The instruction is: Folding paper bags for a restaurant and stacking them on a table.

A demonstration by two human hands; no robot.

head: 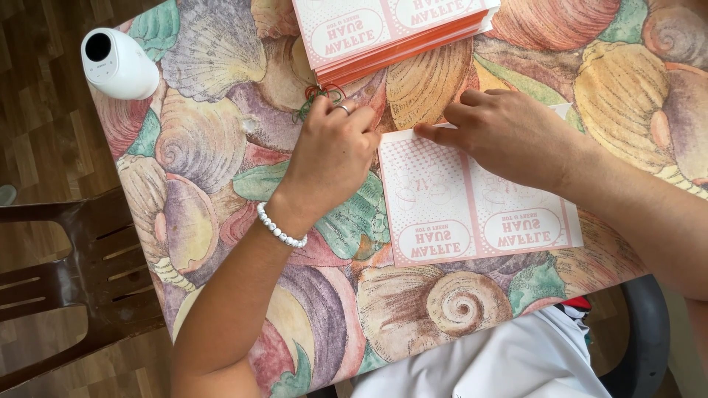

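Flat pink sheet (472, 206) lies on the tabletop (221, 147), below the stack (391, 33). My right hand (509, 133) presses its top edge, fingers together; left hand (332, 151) curled, holding nothing. Risk: sheet slides, crease goes crooked.

Bright, even daylight covers the table (221, 147); soft shadows sit under both hands. The picture is sharp, with slight bending at the edges.
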